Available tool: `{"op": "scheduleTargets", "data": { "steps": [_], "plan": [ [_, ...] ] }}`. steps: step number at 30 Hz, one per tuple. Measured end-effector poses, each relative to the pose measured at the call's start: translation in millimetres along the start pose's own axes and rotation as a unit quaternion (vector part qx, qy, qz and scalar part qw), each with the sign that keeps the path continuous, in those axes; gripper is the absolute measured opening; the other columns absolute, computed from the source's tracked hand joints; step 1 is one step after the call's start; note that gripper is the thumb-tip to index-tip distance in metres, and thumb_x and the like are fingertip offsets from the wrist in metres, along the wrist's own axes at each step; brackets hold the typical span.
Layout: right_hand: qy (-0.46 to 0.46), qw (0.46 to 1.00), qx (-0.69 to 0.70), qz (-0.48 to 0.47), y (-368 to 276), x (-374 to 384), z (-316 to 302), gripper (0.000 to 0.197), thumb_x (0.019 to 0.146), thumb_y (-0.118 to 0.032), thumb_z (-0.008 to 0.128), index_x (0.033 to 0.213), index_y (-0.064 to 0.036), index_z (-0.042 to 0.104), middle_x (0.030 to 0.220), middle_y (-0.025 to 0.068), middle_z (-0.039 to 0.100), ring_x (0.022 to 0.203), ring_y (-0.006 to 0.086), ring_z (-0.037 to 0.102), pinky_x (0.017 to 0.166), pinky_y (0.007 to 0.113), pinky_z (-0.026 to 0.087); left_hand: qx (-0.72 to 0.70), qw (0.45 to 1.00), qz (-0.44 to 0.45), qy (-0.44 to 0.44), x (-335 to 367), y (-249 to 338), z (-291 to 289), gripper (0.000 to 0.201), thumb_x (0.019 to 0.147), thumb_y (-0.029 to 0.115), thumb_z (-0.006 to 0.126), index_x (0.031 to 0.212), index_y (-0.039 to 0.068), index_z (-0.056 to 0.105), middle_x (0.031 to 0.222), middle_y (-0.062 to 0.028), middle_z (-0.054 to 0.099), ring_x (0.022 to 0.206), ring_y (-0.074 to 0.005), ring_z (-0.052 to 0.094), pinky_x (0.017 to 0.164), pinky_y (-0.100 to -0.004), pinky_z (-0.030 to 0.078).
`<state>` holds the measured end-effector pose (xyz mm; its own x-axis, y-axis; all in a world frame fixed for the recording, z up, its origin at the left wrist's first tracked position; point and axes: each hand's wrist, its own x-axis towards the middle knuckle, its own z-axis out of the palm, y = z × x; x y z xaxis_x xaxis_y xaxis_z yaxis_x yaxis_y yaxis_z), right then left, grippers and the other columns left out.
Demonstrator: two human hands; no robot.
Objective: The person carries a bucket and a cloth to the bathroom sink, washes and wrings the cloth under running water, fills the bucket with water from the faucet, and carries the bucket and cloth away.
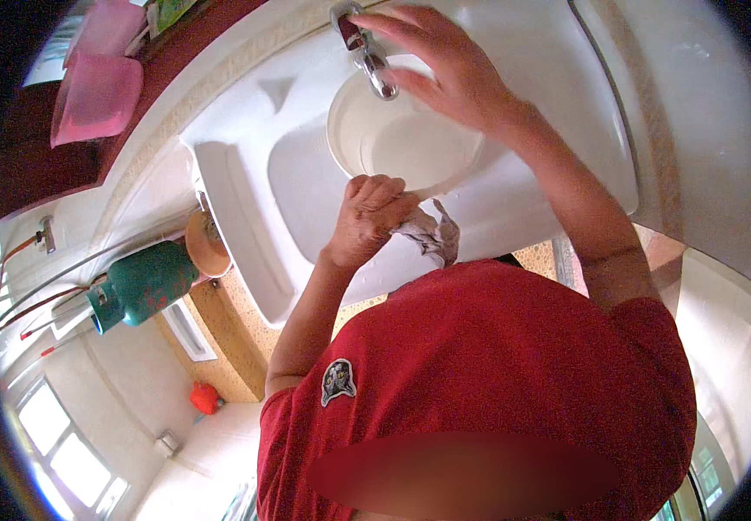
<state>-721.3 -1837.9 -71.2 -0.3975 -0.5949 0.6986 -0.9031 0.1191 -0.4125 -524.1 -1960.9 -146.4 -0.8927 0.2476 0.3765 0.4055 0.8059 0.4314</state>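
Both hands at sink, one on rag, one at tap.

L hand (373, 217) was clenched tight round a grey rag (432, 233), at near rim of white bowl (406, 130) sitting in the white sink (306, 174); rag's loose end hung out to the right, the rest hidden in the fist. R hand (445, 65) was spread wide over the chrome tap (367, 52), fingers loosely on it, tap partly covered; couldn't tell if it actually gripped. Green gas cylinder (145, 282) lay well apart at left; pink tub (97, 95) was cut off at the frame edge.
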Motion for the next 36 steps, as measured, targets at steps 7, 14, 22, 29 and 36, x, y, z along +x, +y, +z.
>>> {"op": "scheduleTargets", "data": {
  "steps": [7,14,22,29,36],
  "plan": [
    [-0.133,0.984,0.014,-0.116,48,33,54,0.032,0.081,-0.019,0.062,0.112,-0.0108,0.058,0.108,0.0122,0.058,0.098,0.0281,0.056,0.081,0.038,0.047,0.025,0.999,0.016,-0.016,-10,-1,13,0.028,0.064,0.017,0.066,0.092,0.015,0.066,0.096,0.0003,0.057,0.093,-0.0190,0.054,0.084,-0.0371,0.043],
    [-0.098,0.991,0.094,0.000,47,64,46,0.023,0.084,-0.013,0.058,0.103,0.0005,0.059,0.108,0.0136,0.059,0.110,0.0265,0.052,0.084,0.035,0.049,0.037,0.999,-0.010,-0.013,-13,-2,15,0.025,0.067,0.018,0.066,0.091,0.018,0.066,0.096,0.0007,0.057,0.097,-0.0187,0.054,0.092,-0.0408,0.039],
    [-0.223,0.941,0.136,0.213,15,-29,11,0.039,0.084,-0.034,0.061,0.115,-0.0101,0.057,0.110,0.0138,0.059,0.100,0.0293,0.057,0.086,0.037,0.047,-0.072,0.987,-0.103,0.097,-21,4,1,0.032,0.059,0.014,0.074,0.089,0.014,0.065,0.111,-0.0061,0.058,0.111,-0.0272,0.051,0.097,-0.0467,0.037],
    [-0.498,0.863,-0.039,0.077,-39,-127,27,0.044,0.071,-0.025,0.070,0.111,-0.0099,0.058,0.089,0.0085,0.066,0.082,0.0258,0.065,0.074,0.038,0.051,-0.494,0.625,-0.468,0.381,-49,9,-9,0.030,0.076,0.000,0.066,0.103,0.000,0.054,0.109,-0.0150,0.058,0.102,-0.0241,0.057,0.082,-0.0345,0.049],
    [-0.381,0.912,0.027,0.152,-29,-112,-4,0.025,0.073,-0.024,0.068,0.094,-0.0099,0.066,0.074,0.0064,0.066,0.064,0.0233,0.064,0.058,0.034,0.051,-0.572,0.420,-0.518,0.477,-98,-8,7,0.044,0.081,0.002,0.060,0.121,0.003,0.042,0.110,-0.0136,0.056,0.098,-0.0300,0.057,0.087,-0.0448,0.048]
  ]
}}
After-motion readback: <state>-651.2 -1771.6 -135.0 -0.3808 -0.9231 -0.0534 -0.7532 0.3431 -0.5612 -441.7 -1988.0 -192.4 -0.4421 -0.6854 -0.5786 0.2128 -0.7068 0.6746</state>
